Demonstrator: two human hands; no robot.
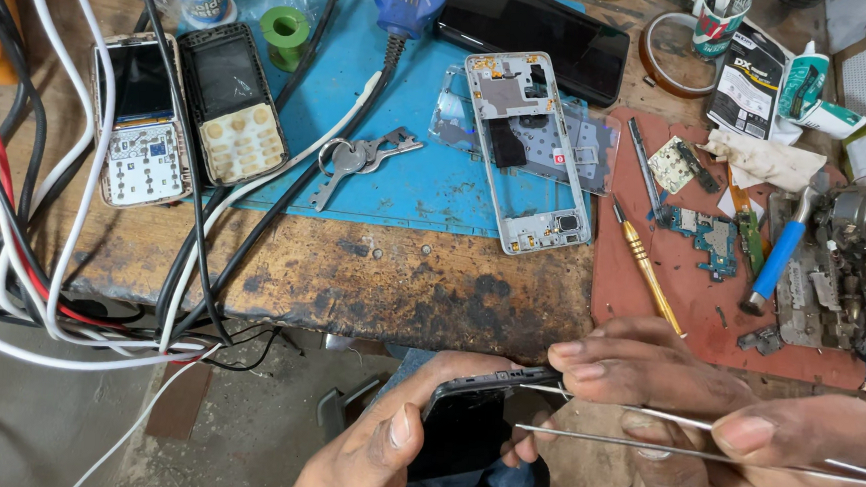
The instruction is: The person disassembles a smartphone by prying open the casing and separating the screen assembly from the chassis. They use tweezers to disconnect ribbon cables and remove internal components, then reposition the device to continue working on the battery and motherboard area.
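A tangle of white, black and red cables (22,248) is spilling over the left edge of the worktop (371,280). Just beside it two opened keypad phones (188,118) are lying side by side, the right one on the corner of a blue mat (426,188). A green spool (285,32) is sitting near the back edge, and a bunch of keys (358,159) is resting on the mat toward its front. Further right, a stripped phone frame (529,149) is lying across the mat's right edge. On the red mat (689,309) at the right end, a yellow-handled screwdriver (647,267), a small circuit board (709,235) and a blue-handled tool (778,260) are lying near one another.

Below the front edge of the worktop, the left hand (380,456) is curling around a dark smartphone (467,426), thumb pressing on its face. The right hand (703,411) is pinching metal tweezers (682,434), whose tips are reaching the phone's upper edge.
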